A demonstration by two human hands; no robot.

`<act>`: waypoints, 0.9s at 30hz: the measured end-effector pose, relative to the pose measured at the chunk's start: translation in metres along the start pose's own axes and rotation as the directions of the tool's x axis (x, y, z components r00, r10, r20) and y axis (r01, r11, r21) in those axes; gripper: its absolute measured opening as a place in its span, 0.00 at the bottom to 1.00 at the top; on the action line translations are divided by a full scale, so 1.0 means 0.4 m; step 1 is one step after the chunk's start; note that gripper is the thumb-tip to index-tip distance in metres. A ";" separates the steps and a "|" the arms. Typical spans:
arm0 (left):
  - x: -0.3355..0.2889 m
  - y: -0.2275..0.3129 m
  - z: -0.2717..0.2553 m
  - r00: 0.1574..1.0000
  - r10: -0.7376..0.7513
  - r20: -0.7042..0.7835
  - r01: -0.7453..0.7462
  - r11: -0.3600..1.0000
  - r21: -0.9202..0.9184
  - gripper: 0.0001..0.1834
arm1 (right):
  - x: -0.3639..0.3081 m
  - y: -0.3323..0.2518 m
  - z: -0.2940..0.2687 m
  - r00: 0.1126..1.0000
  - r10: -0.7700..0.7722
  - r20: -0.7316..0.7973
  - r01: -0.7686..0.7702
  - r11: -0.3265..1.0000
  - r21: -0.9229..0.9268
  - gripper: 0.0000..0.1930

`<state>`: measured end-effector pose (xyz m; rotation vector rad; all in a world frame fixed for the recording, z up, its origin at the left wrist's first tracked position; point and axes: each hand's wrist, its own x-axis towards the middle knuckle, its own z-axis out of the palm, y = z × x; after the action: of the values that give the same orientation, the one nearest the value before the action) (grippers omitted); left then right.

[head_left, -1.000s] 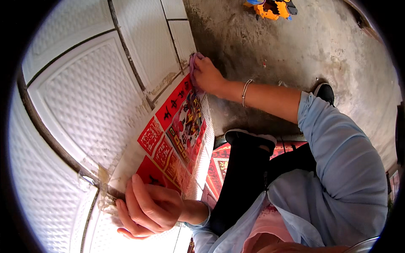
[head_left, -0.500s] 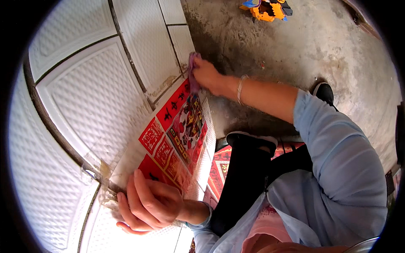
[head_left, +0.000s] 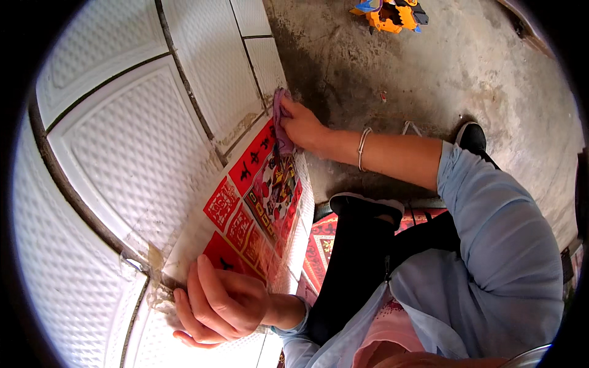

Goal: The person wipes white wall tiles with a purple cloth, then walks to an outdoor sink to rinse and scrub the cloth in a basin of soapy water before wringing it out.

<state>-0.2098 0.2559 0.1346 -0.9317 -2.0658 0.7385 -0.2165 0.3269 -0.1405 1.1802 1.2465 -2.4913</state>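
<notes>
A purple cloth [head_left: 283,138] is bunched in my right hand [head_left: 305,127], pressed against the far end of a red printed poster [head_left: 248,161]. The poster sticks to the white tiled wall on my left and carries black characters and a colourful picture. Closer to me, my left hand [head_left: 226,300] is raised at the poster's near end. Its fingers are loosely bent and a little apart, and I see nothing held in them. Crumpled clear tape [head_left: 161,294] clings to the wall beside its fingertips.
White embossed tiles [head_left: 132,141] with dark joints fill the left side. An orange and blue plastic toy [head_left: 392,15] stands at the far end of the concrete floor [head_left: 429,67]. My black shoes [head_left: 362,202] are below, near more red printed paper [head_left: 320,242].
My right hand and the cloth have slid a little toward me over the poster's far end. My left hand stays almost in place.
</notes>
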 end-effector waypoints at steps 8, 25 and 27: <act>-0.001 0.001 0.004 1.000 -0.009 0.013 0.009 1.000 0.001 0.05 | 0.116 0.019 -0.058 0.994 0.063 0.090 -0.074 0.990 0.118 0.30; 0.003 -0.002 0.005 1.000 0.005 0.021 -0.005 1.000 0.003 0.06 | 0.155 -0.034 -0.085 1.000 0.024 0.006 -0.022 0.990 -0.139 0.24; 0.004 0.002 0.005 1.000 0.003 0.024 -0.003 1.000 0.017 0.06 | 0.138 0.019 -0.068 0.998 -0.048 0.047 0.057 0.978 -0.203 0.24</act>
<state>-0.2119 0.2570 0.1333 -0.9207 -2.0761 0.7713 -0.2353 0.3540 -0.1928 1.0536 1.4981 -2.3408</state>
